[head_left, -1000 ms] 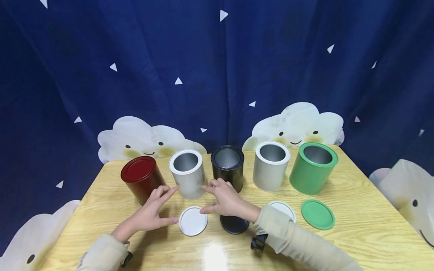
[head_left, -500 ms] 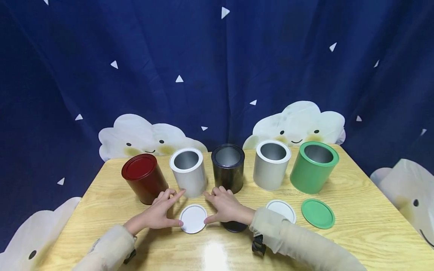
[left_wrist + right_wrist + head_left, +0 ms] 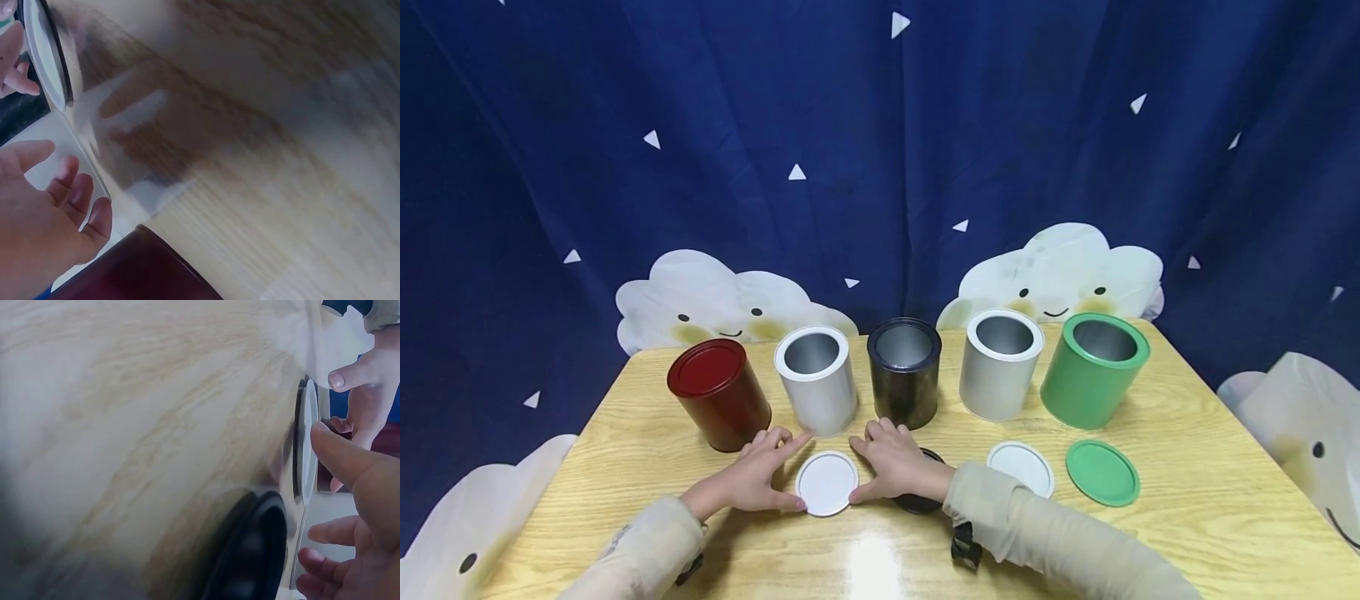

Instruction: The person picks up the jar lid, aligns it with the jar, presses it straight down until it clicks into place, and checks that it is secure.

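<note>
The white lid (image 3: 827, 483) is laid flat on the table (image 3: 1210, 508), between the two hands. At its 9 o'clock the left hand (image 3: 758, 473) is held with thumb and index finger spread wide; at 3 o'clock the right hand (image 3: 895, 467) is spread likewise. Each thumb tip is brought to the lid's rim, though whether contact is made cannot be told. Nothing is gripped by either hand, and both index fingers are pointed toward the foot of the white can (image 3: 822, 400), stood at 12 o'clock.

The red can (image 3: 721, 400), its top covered, is seen at 10 o'clock, the black can (image 3: 907, 398) at 1. The black lid (image 3: 917, 504), at 3 o'clock, is partly hidden by the right hand. Beyond it are placed the other white lid (image 3: 1021, 467) and the green lid (image 3: 1102, 472); toward 2 o'clock, the other white can (image 3: 997, 387) and the green can (image 3: 1086, 392).
</note>
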A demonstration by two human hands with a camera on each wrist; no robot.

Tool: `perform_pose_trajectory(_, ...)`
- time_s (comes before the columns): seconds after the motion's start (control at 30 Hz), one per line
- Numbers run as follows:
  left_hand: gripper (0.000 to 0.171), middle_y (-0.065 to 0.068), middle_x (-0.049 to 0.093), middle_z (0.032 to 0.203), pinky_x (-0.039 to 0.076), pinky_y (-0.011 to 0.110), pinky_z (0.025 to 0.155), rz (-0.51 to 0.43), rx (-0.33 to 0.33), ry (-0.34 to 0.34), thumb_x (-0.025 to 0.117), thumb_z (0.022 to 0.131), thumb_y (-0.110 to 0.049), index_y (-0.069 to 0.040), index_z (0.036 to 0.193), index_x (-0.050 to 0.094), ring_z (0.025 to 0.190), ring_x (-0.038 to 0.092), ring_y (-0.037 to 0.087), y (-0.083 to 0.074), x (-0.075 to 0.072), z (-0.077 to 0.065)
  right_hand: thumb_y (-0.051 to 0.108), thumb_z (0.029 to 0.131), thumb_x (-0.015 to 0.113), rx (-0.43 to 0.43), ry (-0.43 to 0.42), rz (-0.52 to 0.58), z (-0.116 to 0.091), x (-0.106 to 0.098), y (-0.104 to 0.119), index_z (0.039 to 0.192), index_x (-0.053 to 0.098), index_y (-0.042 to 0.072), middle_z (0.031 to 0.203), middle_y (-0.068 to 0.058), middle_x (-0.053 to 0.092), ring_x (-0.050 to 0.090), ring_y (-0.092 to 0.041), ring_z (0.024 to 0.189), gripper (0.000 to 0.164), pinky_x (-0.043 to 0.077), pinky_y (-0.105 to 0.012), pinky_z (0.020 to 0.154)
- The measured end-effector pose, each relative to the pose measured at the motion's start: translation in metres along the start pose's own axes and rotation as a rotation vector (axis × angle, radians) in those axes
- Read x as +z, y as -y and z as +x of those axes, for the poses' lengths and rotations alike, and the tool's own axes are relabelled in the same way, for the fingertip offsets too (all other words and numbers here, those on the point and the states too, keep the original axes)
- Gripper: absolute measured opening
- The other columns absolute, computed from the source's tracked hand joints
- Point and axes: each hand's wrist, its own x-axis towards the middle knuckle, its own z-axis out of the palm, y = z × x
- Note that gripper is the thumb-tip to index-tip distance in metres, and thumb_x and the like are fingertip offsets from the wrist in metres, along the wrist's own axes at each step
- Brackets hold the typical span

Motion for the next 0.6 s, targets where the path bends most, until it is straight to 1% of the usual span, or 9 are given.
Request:
perform_pose_trajectory(0.17, 0.084, 0.005, 0.040, 0.104, 0.025, 0.033, 0.068, -0.006, -0.020, 0.065, 0.077, 0.067, -0.044, -0.001, 0.132, 0.045, 0.088, 0.033, 0.020, 0.0002, 0.0000, 0.0015, 0.058, 0.063, 0.073, -0.003, 0.003, -0.025, 0.0017, 0.0012, 0.0008, 0.121, 0.059, 0.012, 0.086, 0.001, 0.042, 0.035, -0.015, 0.080, 0.074, 0.024, -0.026, 0.061)
perform_pose_trajectory(0.23, 0.084, 0.005, 0.040, 0.104, 0.025, 0.033, 0.069, -0.004, -0.021, 0.080, 0.077, 0.067, -0.044, -0.001, 0.132, 0.045, 0.087, 0.032, 0.019, -0.0003, 0.0006, 0.0021, 0.058, 0.063, 0.073, -0.004, 0.006, -0.029, 0.0019, 0.0020, 0.0008, 0.120, 0.060, 0.012, 0.085, 0.001, 0.042, 0.035, -0.015, 0.080, 0.073, 0.024, -0.026, 0.061)
perform_pose_trajectory(0.5, 0.083, 0.002, 0.038, 0.101, 0.024, 0.032, 0.067, 0.002, -0.038, 0.084, 0.078, 0.065, -0.042, -0.001, 0.130, 0.047, 0.085, 0.031, 0.018, -0.0015, 0.0050, 0.0031, 0.056, 0.063, 0.074, -0.009, 0.012, -0.002, 0.0027, 0.0065, 0.0010, 0.122, 0.059, 0.013, 0.085, 0.001, 0.041, 0.034, -0.014, 0.080, 0.075, 0.025, -0.027, 0.063)
perform_pose_trajectory(0.6, 0.080, 0.000, 0.037, 0.100, 0.024, 0.031, 0.065, 0.024, -0.032, 0.080, 0.079, 0.065, -0.041, -0.002, 0.129, 0.050, 0.085, 0.030, 0.018, -0.0005, 0.0065, 0.0045, 0.055, 0.063, 0.074, -0.015, 0.009, 0.008, 0.0030, 0.0071, 0.0006, 0.122, 0.059, 0.015, 0.086, 0.001, 0.042, 0.034, -0.014, 0.081, 0.072, 0.026, -0.027, 0.063)
